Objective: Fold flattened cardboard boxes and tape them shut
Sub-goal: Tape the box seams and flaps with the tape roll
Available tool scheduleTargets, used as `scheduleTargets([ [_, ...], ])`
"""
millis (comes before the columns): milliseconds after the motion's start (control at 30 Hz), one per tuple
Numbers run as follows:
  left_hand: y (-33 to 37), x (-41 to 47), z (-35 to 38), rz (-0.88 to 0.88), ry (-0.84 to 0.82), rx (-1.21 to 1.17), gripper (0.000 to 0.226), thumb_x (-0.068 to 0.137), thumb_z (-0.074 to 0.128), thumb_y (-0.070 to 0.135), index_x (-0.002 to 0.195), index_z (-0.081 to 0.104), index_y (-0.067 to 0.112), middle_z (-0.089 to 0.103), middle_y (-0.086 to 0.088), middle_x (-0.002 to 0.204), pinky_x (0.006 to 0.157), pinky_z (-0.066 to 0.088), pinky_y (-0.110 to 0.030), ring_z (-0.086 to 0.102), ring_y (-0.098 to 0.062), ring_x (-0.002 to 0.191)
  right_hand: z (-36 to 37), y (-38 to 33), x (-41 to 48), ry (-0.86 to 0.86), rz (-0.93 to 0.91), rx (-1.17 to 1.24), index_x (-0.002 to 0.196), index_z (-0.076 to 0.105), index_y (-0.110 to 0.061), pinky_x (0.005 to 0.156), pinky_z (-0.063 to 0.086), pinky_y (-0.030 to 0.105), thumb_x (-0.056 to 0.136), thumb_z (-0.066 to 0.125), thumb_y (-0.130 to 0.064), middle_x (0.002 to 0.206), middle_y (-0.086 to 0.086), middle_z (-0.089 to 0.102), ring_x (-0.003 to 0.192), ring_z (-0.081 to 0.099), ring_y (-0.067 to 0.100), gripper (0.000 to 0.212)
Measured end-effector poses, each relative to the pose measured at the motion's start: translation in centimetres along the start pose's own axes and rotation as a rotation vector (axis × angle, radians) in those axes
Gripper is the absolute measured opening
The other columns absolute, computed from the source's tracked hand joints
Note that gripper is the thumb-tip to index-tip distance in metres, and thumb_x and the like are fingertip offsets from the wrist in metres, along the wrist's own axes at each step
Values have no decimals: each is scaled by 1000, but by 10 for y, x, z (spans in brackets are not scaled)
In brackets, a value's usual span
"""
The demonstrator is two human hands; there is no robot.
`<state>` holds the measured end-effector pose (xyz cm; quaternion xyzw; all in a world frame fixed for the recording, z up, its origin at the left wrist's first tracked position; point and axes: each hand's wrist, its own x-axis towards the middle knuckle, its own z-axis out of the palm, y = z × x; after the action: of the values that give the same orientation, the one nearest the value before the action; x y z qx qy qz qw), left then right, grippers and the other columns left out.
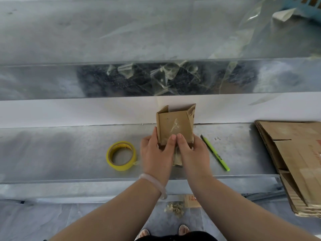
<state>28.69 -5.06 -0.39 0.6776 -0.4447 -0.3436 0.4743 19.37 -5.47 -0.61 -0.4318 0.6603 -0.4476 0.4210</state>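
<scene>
Metal bench (69, 150), half-folded tape-scarred box (175, 126)

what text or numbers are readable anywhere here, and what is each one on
Nothing reads cleanly.
cardboard scrap on the floor: red characters, upside down, partly behind an arm, not surely readable.
flattened cardboard stack: red print cut off at the frame edge, unreadable.
green pen: small dark mark, too small to read.
small cardboard box, yellow tape roll: no print visible.

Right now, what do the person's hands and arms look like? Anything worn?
Two bare hands, no gloves, no sleeves in view. The left hand has a pale, milky bangle round its wrist; the right hand wears nothing visible.
</scene>
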Motion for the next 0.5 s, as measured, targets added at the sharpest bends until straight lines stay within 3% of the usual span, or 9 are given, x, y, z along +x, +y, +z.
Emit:
scheduleTargets([
  [133,-6,9,2,42,-7,57,37,93,54,36,130,56,30,40,9,105,97,46,-35,52,-17,101,0,1,7,-7,-39,-102,110,62,-29,91,50,33,96,49,-44,108,-8,59,103,57,12,24],
  [233,-10,10,1,111,-1,134,37,97,46,30,133,55,23,40,7,102,99,41,-38,47,-17,101,-4,8,7,-27,-139,-171,116,62,-21,92,45,25,102,36,-41,114,-5,58,105,51,11,36],
  [300,-12,9,0,157,5,164,39,99,41,32,134,54,19,38,11,97,99,40,-39,46,-17,99,-7,13,7,-18,-197,-202,119,62,-17,97,45,32,102,28,-47,117,-4,59,107,50,12,49],
  [367,-16,9,-4,229,-6,193,53,97,33,47,142,45,21,38,9,99,98,40,-37,45,-15,98,-12,19,9,-17,-229,-188,130,58,-22,102,43,36,95,22,-58,120,-8,57,112,49,10,62],
  [433,-22,10,-10,347,-45,228,68,91,27,61,150,24,28,38,8,102,92,41,-33,44,-13,93,-19,26,12,-76,-290,-164,148,33,-41,104,34,19,92,22,-61,122,-23,48,117,41,-6,61],
  [500,-27,13,-17,472,-100,298,77,86,33,71,151,7,38,36,8,103,87,42,-29,45,-13,91,-26,29,14,-146,-407,-264,147,2,-55,98,21,3,90,25,-66,123,-29,38,114,29,-19,63],
])
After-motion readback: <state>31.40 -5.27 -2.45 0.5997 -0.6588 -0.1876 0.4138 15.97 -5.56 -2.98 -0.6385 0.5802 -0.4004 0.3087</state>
